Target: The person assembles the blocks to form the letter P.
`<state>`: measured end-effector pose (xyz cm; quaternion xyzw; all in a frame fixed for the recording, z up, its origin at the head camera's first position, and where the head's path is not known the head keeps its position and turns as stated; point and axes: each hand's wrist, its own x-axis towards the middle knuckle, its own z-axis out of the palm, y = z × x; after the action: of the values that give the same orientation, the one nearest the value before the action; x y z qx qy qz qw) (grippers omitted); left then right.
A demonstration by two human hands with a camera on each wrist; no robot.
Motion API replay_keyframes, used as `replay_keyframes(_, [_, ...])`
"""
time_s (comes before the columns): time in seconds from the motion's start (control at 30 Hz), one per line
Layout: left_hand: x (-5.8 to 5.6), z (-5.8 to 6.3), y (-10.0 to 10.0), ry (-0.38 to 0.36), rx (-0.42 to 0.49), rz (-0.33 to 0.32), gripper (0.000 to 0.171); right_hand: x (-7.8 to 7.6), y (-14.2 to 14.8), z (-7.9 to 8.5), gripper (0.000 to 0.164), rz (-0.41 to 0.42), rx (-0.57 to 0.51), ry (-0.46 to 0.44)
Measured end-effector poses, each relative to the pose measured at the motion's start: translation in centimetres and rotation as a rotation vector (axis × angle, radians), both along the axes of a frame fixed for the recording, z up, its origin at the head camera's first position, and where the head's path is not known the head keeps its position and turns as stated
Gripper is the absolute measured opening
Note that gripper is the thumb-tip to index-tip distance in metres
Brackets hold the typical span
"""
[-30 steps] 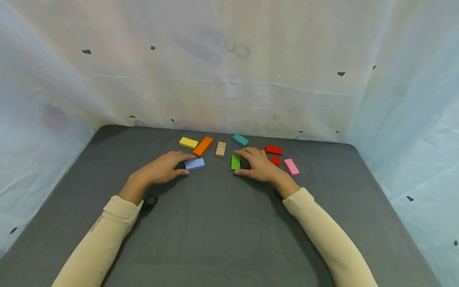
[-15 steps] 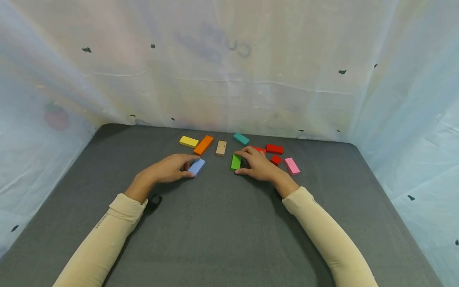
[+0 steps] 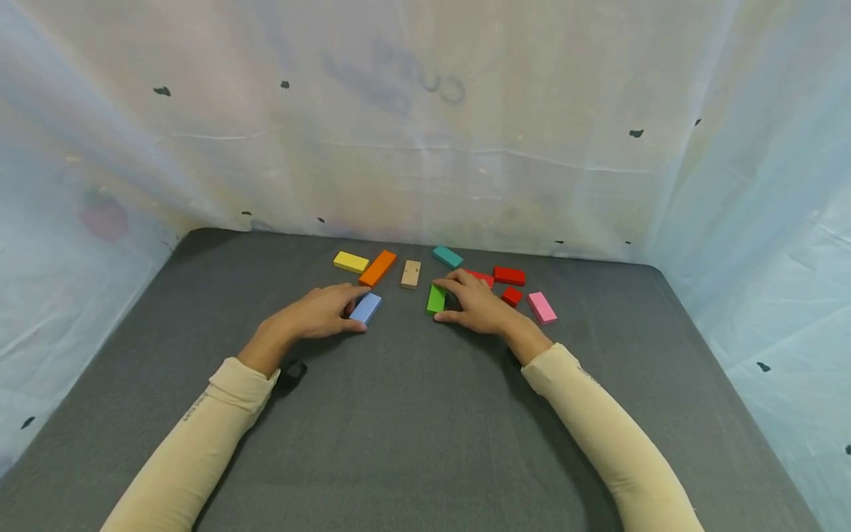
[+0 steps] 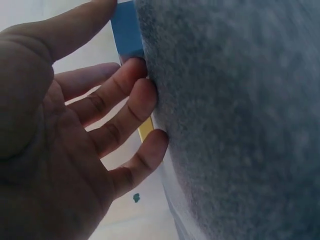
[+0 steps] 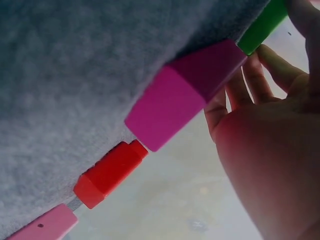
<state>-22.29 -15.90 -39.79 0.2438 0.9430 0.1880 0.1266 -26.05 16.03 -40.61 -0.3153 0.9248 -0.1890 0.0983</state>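
In the head view, my left hand (image 3: pixel 319 310) pinches a light blue block (image 3: pixel 366 307) lengthwise, index finger at its far end and thumb at its near end. The left wrist view shows the same blue block (image 4: pixel 127 32) between thumb and fingers, low against the grey cloth. To the right, my right hand (image 3: pixel 475 303) holds a green block (image 3: pixel 436 298) the same way, thumb near and index finger far. A magenta block (image 5: pixel 165 107) lies beside the right palm in the right wrist view; the hand covers it in the head view.
Behind the hands lie yellow (image 3: pixel 351 261), orange (image 3: pixel 377 268), tan (image 3: pixel 411 274) and teal (image 3: pixel 448 256) blocks. Right of the right hand are red blocks (image 3: pixel 509 275) and a pink block (image 3: pixel 541 307). A pale curtain (image 3: pixel 425 185) closes off the grey table's (image 3: pixel 425 428) back and sides.
My left hand has moved slightly right and turned the blue block from nearly sideways to slanting away. The green block in my right hand has tilted a little; that hand has barely moved.
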Motion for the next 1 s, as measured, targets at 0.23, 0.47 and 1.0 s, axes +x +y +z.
replay_keyframes(0.23, [-0.2,0.0,-0.2,-0.029,-0.001,0.007,0.076,0.0,-0.5,-0.2,0.070,-0.003,0.002,-0.007])
replay_keyframes(0.47, [-0.4,-0.1,-0.8,-0.040,0.041,0.021,0.075,-0.1,-0.8,-0.2,0.070,-0.003,-0.005,-0.016])
replay_keyframes(1.0, [-0.2,-0.4,-1.3,0.008,0.096,-0.006,0.077,-0.3,-0.8,-0.2,0.071,0.002,-0.003,-0.012])
